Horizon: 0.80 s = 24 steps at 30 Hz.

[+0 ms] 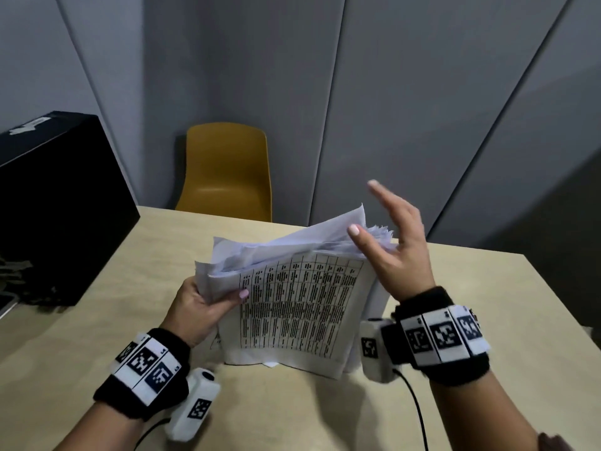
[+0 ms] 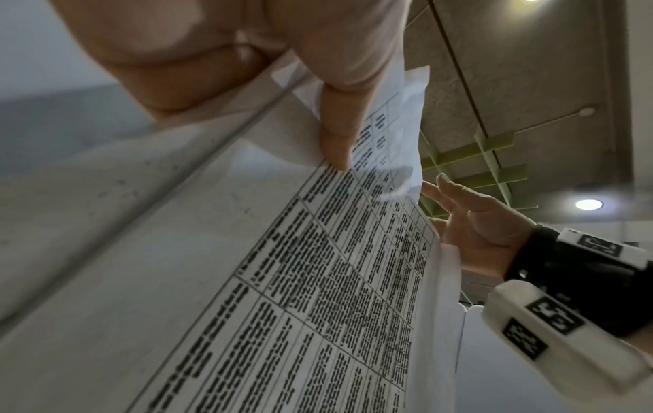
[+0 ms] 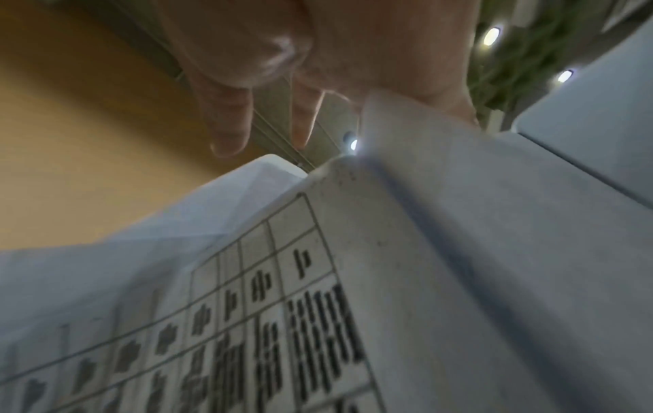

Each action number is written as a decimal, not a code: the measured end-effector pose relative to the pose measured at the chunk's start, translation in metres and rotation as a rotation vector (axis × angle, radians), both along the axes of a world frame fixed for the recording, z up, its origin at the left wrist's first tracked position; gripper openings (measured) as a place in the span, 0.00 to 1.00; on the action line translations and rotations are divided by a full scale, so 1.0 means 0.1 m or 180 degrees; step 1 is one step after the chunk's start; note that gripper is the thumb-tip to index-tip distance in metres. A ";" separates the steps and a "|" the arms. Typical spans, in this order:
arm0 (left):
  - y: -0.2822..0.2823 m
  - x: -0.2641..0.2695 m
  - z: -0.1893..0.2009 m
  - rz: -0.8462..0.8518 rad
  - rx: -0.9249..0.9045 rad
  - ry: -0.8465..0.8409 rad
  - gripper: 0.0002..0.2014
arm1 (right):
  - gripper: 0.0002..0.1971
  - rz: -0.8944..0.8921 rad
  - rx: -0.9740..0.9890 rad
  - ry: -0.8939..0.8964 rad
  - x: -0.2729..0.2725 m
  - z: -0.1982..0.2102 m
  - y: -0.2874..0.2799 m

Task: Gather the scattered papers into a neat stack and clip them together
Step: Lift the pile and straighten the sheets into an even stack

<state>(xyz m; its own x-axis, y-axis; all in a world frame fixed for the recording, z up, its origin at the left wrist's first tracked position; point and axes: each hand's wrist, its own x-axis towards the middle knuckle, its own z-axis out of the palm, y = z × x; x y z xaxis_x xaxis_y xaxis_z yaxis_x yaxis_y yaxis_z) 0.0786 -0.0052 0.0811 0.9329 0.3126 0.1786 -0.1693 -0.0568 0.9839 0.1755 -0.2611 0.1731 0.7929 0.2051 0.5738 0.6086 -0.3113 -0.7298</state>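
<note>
A thick, uneven stack of papers (image 1: 292, 304) stands on its lower edge on the beige table (image 1: 97, 320), its front sheet printed with a table grid. My left hand (image 1: 208, 301) grips the stack's left edge, thumb across the front sheet (image 2: 318, 279). My right hand (image 1: 390, 242) hovers at the stack's upper right corner with fingers spread and straight, thumb near the ragged top edges. In the right wrist view the fingers (image 3: 229, 120) hang above the paper (image 3: 318, 279) without closing on it. No clip is visible.
A large black case (image 1: 58, 203) sits on the table's left side. A yellow chair (image 1: 227, 170) stands behind the table against grey wall panels. Cables trail from both wrist cameras near the table's front edge.
</note>
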 end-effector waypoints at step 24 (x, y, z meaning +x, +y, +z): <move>-0.02 -0.01 -0.02 0.0199 -0.0080 -0.0182 0.07 | 0.55 0.0833 0.1296 0.1441 0.22 -0.68 -0.27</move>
<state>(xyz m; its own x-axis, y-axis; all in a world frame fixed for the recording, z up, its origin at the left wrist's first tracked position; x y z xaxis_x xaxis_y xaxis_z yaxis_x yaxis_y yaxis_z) 0.0772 -0.0073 0.0789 0.9000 0.3749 0.2223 -0.2222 -0.0443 0.9740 0.1976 -0.2879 0.1053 0.9274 0.2610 0.2680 0.2322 0.1602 -0.9594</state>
